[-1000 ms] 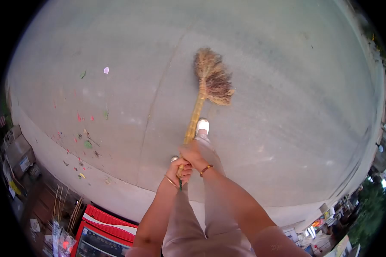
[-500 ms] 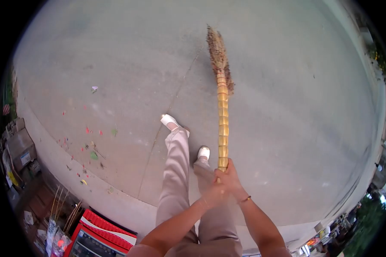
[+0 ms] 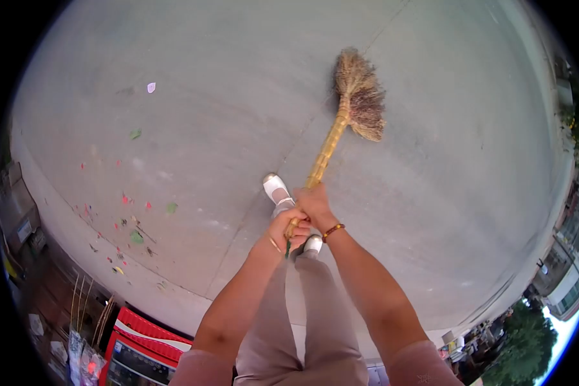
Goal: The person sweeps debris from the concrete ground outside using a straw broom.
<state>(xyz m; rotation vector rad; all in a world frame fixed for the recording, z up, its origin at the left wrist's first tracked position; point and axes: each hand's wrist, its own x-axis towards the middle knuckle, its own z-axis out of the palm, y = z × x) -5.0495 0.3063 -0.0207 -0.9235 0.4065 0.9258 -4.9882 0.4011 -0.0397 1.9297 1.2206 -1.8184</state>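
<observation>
A straw broom [image 3: 328, 148] with a yellow banded handle slants up and to the right from my hands. Its bristles are fanned out against the grey pavement. My left hand [image 3: 288, 226] is wrapped round the lower end of the handle, where a green cord hangs. Just above it, my right hand [image 3: 314, 201], with a beaded bracelet at the wrist, closes round the handle too. White shoes show on both sides of the hands.
Scattered litter [image 3: 135, 237], red, green and dark bits, lies on the pavement [image 3: 444, 193] at left. A pale scrap [image 3: 151, 87] lies farther up. At the lower left are a red cooler [image 3: 149, 334], thin sticks and cardboard boxes [image 3: 20, 209]. A tree [image 3: 521, 344] stands at lower right.
Since half a second ago, my hands have moved left and up, and the handle has tilted from near upright to a slant. The bristles have shifted right and now appear fanned out. The feet have shifted.
</observation>
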